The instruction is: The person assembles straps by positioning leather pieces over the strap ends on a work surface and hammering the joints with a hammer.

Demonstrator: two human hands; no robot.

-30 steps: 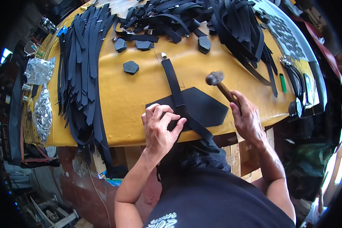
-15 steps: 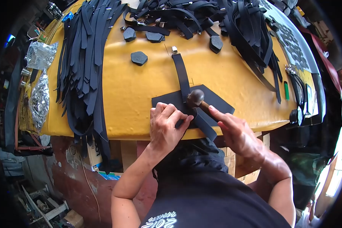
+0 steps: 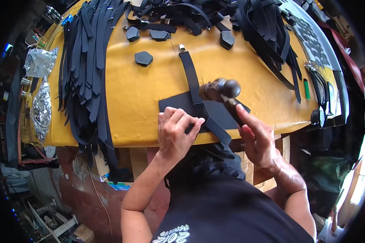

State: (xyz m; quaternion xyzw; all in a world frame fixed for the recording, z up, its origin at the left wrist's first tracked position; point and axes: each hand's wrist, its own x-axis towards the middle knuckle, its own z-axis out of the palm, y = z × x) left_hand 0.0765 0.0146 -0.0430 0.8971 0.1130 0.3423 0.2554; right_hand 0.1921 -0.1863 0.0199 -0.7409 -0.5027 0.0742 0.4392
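My right hand (image 3: 258,139) is wrapped around the handle of a ball-peen hammer (image 3: 232,108), its metal head raised above the work. Below it, a black strap (image 3: 189,73) with a metal clip (image 3: 183,48) at its far end runs towards me across a flat dark board (image 3: 172,102). Near the board's middle the strap meets a folded, angled part, and a tail (image 3: 220,133) slants off to the right. My left hand (image 3: 176,129) is closed, thumb and fingers pinching the strap's left edge at that part; the fingertips partly hide what is there.
A bundle of black straps (image 3: 95,60) hangs over the table's left side. More straps (image 3: 263,34) lie at the back right. Several dark pentagonal pieces (image 3: 143,58) sit on the yellow tabletop (image 3: 142,93). A green lighter (image 3: 306,88) lies right; plastic bags (image 3: 41,109) of small metal parts lie left.
The hammer has risen from the strap and moved to the right with my right hand, uncovering the folded part. My left hand stays at nearly the same place, pinching the strap.
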